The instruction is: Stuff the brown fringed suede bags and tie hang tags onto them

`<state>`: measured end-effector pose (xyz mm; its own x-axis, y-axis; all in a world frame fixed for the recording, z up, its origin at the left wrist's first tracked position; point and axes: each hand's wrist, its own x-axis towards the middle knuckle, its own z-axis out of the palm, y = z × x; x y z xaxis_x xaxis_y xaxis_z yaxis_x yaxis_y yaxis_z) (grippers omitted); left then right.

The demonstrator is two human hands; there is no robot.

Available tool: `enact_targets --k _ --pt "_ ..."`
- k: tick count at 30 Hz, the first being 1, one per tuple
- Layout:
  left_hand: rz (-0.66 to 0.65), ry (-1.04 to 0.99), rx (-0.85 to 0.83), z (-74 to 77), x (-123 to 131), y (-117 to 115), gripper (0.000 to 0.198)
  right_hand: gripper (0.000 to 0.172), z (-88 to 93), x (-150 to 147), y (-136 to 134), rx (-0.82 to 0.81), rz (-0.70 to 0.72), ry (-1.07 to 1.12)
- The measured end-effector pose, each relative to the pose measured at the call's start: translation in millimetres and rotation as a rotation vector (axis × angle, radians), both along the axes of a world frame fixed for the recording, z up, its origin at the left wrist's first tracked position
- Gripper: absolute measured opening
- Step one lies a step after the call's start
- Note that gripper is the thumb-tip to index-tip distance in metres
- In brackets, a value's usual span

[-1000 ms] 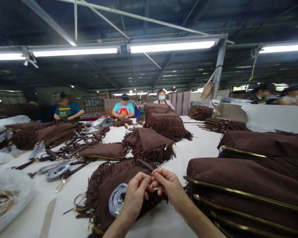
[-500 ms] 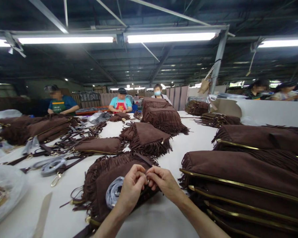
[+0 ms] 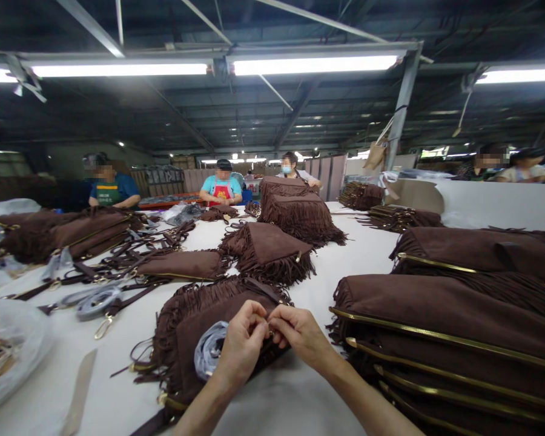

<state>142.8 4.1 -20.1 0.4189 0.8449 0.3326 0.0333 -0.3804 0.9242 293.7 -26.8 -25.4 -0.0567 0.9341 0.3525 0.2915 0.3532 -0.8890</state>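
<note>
Brown suede fringed bag lay flat on the white table right in front of the person, with a grey plastic-wrapped bundle on it just beside the left hand. That one and the right hand both had their fingertips pinched tight, touching each other over the bag's right end, on something too tiny to make out tbh. Tall stack of the same bags with gold zips sat just to the right, a folded fringed bag behind, loose brown straps off left, and co-workers way down the far end.
</note>
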Motion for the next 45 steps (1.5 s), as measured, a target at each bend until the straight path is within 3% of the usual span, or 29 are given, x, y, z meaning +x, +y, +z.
enact_targets --k 7,21,24,27,30,32,34,38,42,45 --pt "0.076 0.040 0.058 -4.6 1.4 1.1 0.001 0.023 -5.5 -1.2 -1.6 0.194 -0.042 -0.257" --pt "0.101 0.201 0.202 -6.9 -0.4 -6.0 0.008 0.023 -16.0 -1.8 -5.1 0.298 -0.063 -0.374" --pt "0.056 0.252 0.163 5.2 -4.6 -1.2 0.010 0.024 -14.7 -1.2 -1.6 0.196 -0.020 -0.262" --pt "0.042 0.344 0.168 26.8 -20.1 -0.3 0.026 0.021 -9.8 -0.3 -0.4 0.086 -0.062 -0.135" --pt "0.063 0.762 0.315 38.1 -45.0 -5.2 0.023 0.021 -3.2 -1.2 -4.4 0.160 -0.144 -0.131" --pt "0.055 1.068 0.392 34.7 -61.6 -10.0 0.021 0.020 1.2 -3.4 -8.6 0.269 -0.159 -0.191" --pt "0.034 1.173 0.449 28.0 -75.3 -15.3 0.023 0.020 5.4 -5.9 -13.3 0.340 -0.160 -0.252" --pt "0.018 1.103 0.439 32.3 -95.4 -20.2 0.017 0.020 10.5 -4.8 -20.1 0.267 -0.268 -0.160" --pt "0.127 1.014 0.495 64.5 -106.5 -16.4 0.014 0.024 16.0 -2.3 -22.4 0.216 -0.375 -0.074" --pt "0.152 0.925 0.657 88.7 -99.6 -21.5 0.016 0.030 23.0 -10.0 -29.2 0.310 -0.287 -0.133"
